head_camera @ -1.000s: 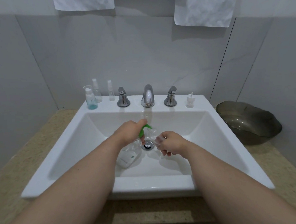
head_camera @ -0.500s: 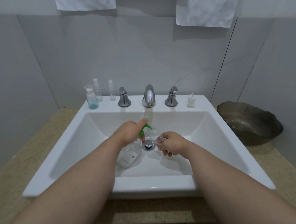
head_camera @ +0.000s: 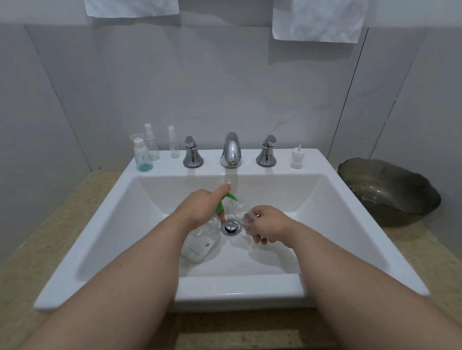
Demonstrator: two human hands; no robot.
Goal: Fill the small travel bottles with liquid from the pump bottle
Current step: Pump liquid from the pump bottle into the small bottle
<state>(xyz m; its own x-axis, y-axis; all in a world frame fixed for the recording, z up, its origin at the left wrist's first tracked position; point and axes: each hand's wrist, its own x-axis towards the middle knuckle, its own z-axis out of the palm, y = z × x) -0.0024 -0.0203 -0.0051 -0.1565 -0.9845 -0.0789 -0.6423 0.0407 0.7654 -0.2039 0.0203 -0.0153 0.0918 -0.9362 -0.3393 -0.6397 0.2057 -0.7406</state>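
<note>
Midway, I judge: my left hand point(head_camera: 199, 208) curls round the tilted clear green-headed pump bottle point(head_camera: 200, 245) over the white ceramic sink point(head_camera: 231, 285), my right hand point(head_camera: 270, 222) pinches a small clear travel bottle point(head_camera: 247, 217) at its spout, and a slim clear spray bottle point(head_camera: 173, 144) behind looks empty.

Glossy white, ceramic-looking sink point(head_camera: 231, 288) set in a matt, speckled stone-like counter point(head_camera: 65, 225). The faucet point(head_camera: 230, 150) and drain ring point(head_camera: 231, 226) are mirror-polished metal. The pump bottle point(head_camera: 199, 247) is clear plastic with a green plastic pump head point(head_camera: 221, 205); the travel bottle point(head_camera: 243, 214) is transparent plastic. Wall tiles point(head_camera: 218, 81) are smooth grey, towels point(head_camera: 320, 9) crinkled white cloth, the bowl point(head_camera: 393, 189) dark and glossy.
</note>
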